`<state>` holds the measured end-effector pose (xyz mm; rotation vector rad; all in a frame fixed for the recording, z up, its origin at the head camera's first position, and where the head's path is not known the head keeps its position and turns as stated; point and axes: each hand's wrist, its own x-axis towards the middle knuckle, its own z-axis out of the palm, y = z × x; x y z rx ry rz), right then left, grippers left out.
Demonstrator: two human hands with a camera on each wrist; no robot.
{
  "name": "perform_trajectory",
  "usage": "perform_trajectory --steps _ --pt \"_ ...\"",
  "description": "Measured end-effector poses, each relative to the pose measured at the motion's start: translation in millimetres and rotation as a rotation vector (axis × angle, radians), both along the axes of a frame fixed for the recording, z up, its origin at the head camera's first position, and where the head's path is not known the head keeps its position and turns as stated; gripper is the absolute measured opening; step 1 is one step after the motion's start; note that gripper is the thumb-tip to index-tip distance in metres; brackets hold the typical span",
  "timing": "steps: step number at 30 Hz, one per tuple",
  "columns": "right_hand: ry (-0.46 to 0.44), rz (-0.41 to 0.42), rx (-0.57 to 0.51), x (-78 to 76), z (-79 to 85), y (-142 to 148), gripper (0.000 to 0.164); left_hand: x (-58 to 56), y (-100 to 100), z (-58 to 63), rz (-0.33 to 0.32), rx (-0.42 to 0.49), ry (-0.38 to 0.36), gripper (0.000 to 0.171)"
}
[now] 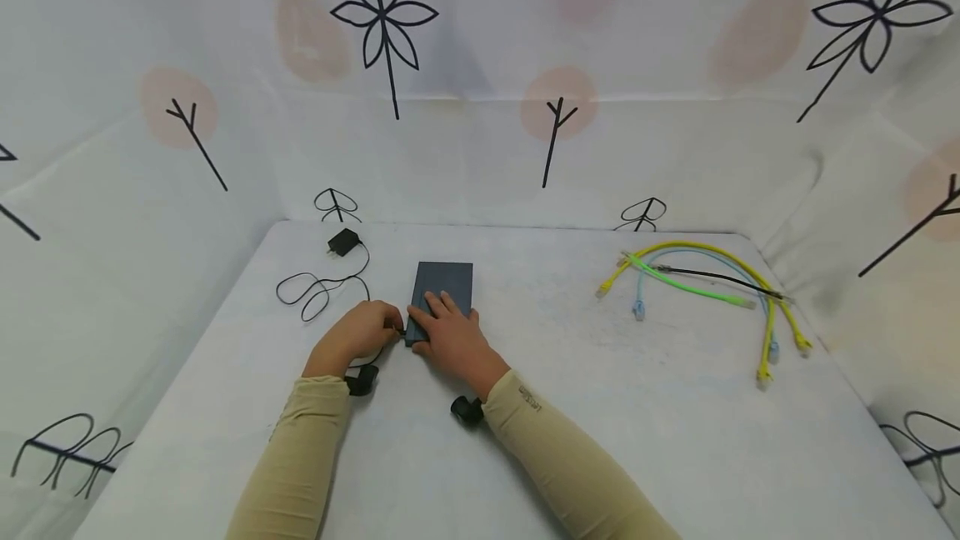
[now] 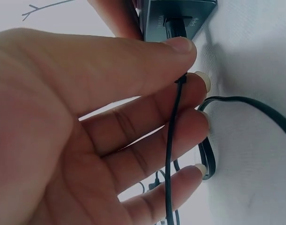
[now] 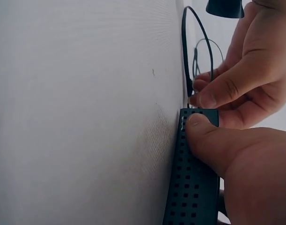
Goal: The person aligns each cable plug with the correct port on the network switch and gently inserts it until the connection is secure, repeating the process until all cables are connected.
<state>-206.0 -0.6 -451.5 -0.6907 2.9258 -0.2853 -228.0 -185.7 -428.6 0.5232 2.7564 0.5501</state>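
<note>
A flat dark blue-grey box (image 1: pixel 444 277) with perforated sides lies on the white table. Its cord's black plug (image 2: pixel 175 29) is at a port in the box's left side, pinched between the thumb and fingers of my left hand (image 1: pixel 356 333). Whether the plug is fully seated I cannot tell. My right hand (image 1: pixel 456 342) holds the box, fingers over its top and thumb (image 3: pixel 201 129) against the perforated near side. From the plug a thin black cord runs to a black power adapter (image 1: pixel 343 242) at the back left.
At the right of the table (image 1: pixel 570 440) lie several network cables: yellow (image 1: pixel 690 245), light green (image 1: pixel 697 290), light blue and black (image 1: pixel 720 275). Loops of the adapter cord (image 1: pixel 318 283) spread left of the box. White patterned cloth walls stand behind and at both sides.
</note>
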Motion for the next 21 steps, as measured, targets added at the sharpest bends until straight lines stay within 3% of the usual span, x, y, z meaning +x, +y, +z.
perform_trajectory --steps 9,15,21 --pt "-0.002 0.073 -0.002 -3.8 0.8 14 0.064 -1.0 1 -1.9 0.037 -0.008 -0.028 0.017" --pt "0.008 0.145 -0.017 -3.8 2.3 31 0.061 2.7 9 0.2 0.078 0.014 -0.014 0.045" --pt "-0.032 0.169 -0.049 -2.6 4.2 49 0.056 10.3 26 0.8 0.014 0.031 0.035 0.066"
